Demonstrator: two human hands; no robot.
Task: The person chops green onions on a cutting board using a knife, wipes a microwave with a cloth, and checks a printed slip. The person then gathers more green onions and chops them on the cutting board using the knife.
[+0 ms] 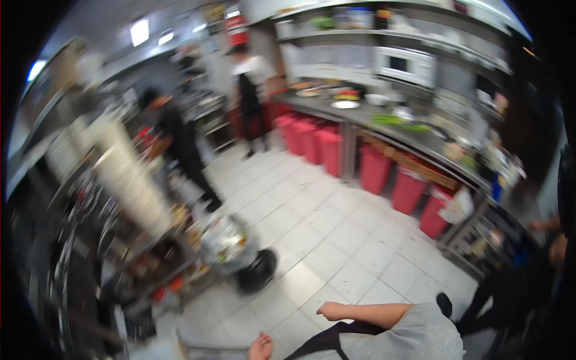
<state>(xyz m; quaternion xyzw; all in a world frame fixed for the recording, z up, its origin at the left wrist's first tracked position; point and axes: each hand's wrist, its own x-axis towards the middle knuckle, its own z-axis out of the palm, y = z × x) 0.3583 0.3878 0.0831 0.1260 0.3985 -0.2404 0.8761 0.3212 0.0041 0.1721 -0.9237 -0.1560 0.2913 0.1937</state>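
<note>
1. Location: the lined bin stands on the tiled floor, left of centre, beside the cluttered rack. A clear bag covers its upper part; the lower part is black. Mixed contents show through the bag, too blurred to identify.

2. Weight and stiffness: the bin is probably moderately heavy when filled. The black body is likely stiff; the bag is likely thin, soft and easily torn.

3. Surface: expect the bag to be slippery if wet or greasy. Breakage risk appears low for the bin itself; spillage is the greater hazard.

4. Grip point: the stiff upper rim beneath the bag, with one hand on each opposite side, should give the surest hold. Avoid lifting by loose film alone.

5. Right hand: the fingers curl inward and no held item shows. Full clenching cannot be confirmed. The bin lies to the far left, well apart.

6. Left hand: the fingers bend at the near edge of the view, close to a metal edge. Whether they grasp a small item cannot be determined. The bin lies farther off and slightly left, not touching.
</note>
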